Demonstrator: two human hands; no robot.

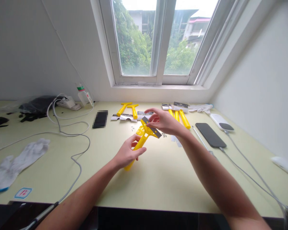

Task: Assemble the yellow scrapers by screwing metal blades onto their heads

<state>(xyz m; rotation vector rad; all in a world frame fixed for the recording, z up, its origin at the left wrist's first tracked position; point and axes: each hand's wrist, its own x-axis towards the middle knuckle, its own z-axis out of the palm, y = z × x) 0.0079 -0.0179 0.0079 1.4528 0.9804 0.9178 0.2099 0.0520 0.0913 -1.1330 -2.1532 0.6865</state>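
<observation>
My left hand (127, 151) is wrapped round the handle of a yellow scraper (139, 143), which it holds tilted above the table. A dark flat blade (156, 132) lies across the scraper's head. Over that head is my right hand (167, 122), its thumb and fingertips drawn together at the middle of the blade. Whatever is between those fingertips is too small to make out. Behind the scraper sit small yellow plastic pieces (140, 130), partly hidden by it. Tiny metal parts lie in two groups, one pile (132, 128) left of the head and another (164, 135) right of it.
At the back are two yellow scraper handles (122, 109), printed cards (124, 117) and more yellow handles (184, 118). To the right lie a screwdriver (200, 138) and a phone (210, 134). Grey cable (80, 153), a glove (21, 161) and a bottle (83, 95) occupy the left.
</observation>
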